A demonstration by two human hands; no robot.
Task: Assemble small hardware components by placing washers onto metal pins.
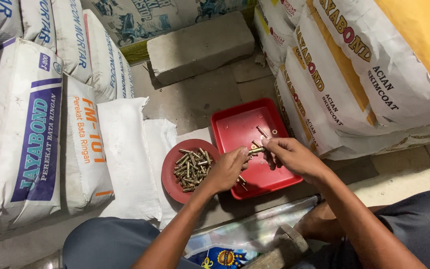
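both hands meet over the red tray (235,119), left hand (227,169) and right hand (289,154) pinched together on a brass bolt (256,149), seemingly mid-assembly, right of the round red plate (167,174) of bolts.

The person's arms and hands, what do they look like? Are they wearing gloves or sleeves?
No gloves and no sleeves in view. Both forearms are bare from the elbow down, and the left hand and right hand are bare too. No watch, ring or bracelet shows. Below, the person wears dark blue-grey shorts.
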